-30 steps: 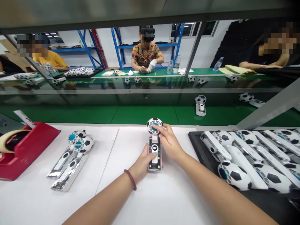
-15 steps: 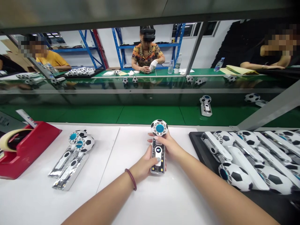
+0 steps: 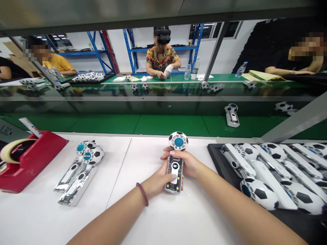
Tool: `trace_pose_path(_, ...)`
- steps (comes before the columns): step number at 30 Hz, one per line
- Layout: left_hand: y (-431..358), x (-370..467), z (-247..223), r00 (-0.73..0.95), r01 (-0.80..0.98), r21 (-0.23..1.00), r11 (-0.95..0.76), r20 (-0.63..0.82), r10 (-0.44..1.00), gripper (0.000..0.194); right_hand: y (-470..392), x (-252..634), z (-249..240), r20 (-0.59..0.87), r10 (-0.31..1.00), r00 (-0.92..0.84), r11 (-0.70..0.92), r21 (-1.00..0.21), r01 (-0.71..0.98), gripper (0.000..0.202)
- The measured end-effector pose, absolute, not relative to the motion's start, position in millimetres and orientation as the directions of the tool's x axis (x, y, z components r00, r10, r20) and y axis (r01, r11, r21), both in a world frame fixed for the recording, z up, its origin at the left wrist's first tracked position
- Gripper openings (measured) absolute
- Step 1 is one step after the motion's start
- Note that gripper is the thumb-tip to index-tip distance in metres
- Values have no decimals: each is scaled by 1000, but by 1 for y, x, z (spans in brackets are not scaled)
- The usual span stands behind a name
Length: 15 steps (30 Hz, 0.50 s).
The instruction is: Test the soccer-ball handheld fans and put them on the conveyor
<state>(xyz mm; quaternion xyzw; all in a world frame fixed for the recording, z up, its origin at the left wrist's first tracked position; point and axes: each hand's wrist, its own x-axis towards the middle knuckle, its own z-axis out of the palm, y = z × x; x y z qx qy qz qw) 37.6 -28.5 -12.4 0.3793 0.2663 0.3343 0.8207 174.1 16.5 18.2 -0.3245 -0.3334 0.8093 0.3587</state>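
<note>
White bench (image 3: pixel 153 217) bare around | both hands grip fan (image 3: pixel 176 160) | tray (image 3: pixel 217 153) right

The handheld fan's (image 3: pixel 175 163) display digits were too small to read, its handle sides were hidden under the fingers (image 3: pixel 170 175) of both hands, the tape dispenser (image 3: pixel 30 156) was cut off at the left edge, and the tray (image 3: pixel 222 163) at the right edge.
</note>
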Motion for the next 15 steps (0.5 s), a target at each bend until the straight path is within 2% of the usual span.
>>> trace_pose_path(4,-28,38,-13,632,-357,796,488,-179,754,58,17,172,14,-279,807,-520,-517,-759,-395,23)
trace_pose_path(10,-28,36,-20,669,-368,796,481,-132,731,74,14,170,17,-296,801,-520,-520,-774,-362,24)
trace_pose_path(13,-30,36,-21,714,-391,771,503,-91,694,82,10,179,32,-330,800,-502,-476,-857,-196,24)
trace_pose_path(15,-31,37,-20,746,-412,740,531,-60,663,83,9,189,44,-288,858,-426,-333,-942,-32,26)
